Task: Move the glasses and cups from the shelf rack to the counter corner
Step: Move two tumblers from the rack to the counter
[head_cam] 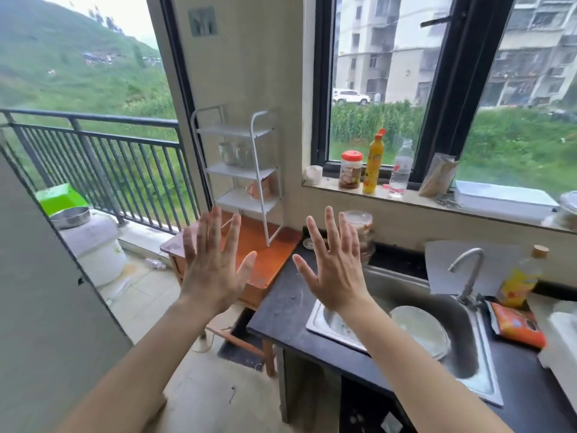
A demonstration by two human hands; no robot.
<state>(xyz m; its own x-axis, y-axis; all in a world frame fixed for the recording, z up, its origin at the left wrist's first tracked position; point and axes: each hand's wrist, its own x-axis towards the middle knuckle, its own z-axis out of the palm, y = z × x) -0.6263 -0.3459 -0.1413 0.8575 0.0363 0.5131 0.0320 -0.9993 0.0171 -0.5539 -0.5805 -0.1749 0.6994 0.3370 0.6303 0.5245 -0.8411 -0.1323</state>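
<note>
A white shelf rack (260,157) stands on a small wooden table (268,264) against the wall. On its second shelf sit clear glasses (232,153). One shelf lower stands a copper-coloured cup (260,189). The black counter (281,310) begins right of the table, and its far corner holds a stack of clear lidded containers (362,226). My left hand (215,260) and my right hand (334,264) are raised in front of me, fingers spread, palms away, holding nothing. Both hover well short of the rack.
A steel sink (465,348) with a white bowl and a tap fills the counter's middle. The windowsill carries a jar (351,170), a yellow bottle (373,164) and a water bottle (401,170). A balcony railing, a white bucket and a green basin are at left.
</note>
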